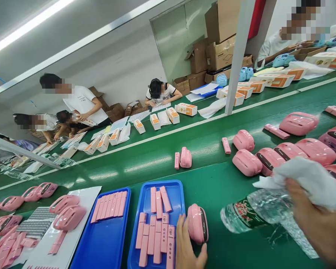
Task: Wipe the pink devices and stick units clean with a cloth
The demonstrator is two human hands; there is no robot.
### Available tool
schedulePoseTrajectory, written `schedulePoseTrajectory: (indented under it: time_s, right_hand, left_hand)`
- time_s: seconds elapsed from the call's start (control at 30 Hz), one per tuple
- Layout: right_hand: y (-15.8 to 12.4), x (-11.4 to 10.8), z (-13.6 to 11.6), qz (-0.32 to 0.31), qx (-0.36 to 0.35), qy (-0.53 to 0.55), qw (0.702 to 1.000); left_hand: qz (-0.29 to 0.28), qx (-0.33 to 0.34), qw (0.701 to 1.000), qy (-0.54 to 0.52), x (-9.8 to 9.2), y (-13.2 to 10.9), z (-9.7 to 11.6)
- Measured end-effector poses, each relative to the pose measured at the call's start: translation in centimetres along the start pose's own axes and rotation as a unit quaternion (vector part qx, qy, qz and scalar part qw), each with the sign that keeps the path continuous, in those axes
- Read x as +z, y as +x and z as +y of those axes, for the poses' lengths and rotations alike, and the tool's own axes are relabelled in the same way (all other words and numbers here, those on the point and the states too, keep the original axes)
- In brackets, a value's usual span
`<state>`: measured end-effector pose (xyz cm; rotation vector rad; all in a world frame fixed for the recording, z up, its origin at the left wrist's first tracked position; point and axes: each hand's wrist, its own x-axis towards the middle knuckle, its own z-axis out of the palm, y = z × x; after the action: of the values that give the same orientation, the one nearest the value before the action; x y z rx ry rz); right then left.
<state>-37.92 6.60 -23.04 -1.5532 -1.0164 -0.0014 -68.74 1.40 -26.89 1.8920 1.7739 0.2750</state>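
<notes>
My left hand [188, 244] is at the bottom centre, fingers stretched and thumb apart, right beside a glossy pink rounded device [196, 224] with a dark strip. I cannot tell whether the fingertips touch it. At the right, my right hand [310, 220] grips a crumpled white tissue [305, 181]; part of its grip is hidden. Just left of that hand lies a clear plastic bottle [248, 212] with a green and red label. A blue tray [162, 184] holding several pink slim bars [157, 239] stands immediately left of my left hand.
Another blue tray [96, 246] holds more pink bars. Pink devices crowd the right [285, 151] and the far left [12, 203]. A green conveyor belt [145, 157] runs across, carrying a pink device and bar. Beyond it, several people work among white-orange boxes [186, 109]. A white post [236, 63] rises there.
</notes>
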Motion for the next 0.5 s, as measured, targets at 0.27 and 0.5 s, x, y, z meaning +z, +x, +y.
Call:
schedulePoseTrajectory:
  time_s: [0.27,0.5]
  right_hand:
    - [-2.5,2.7,-1.4,-0.206,-0.228,0.072,0.949]
    - [-2.1,1.4,-1.5,-0.227,-0.18,-0.003,0.957]
  left_hand:
    - [-0.035,0.036,0.982,-0.182,1.8,3.0,-1.1]
    - [-0.006,0.059,0.953,-0.297,-4.0,4.4,2.5]
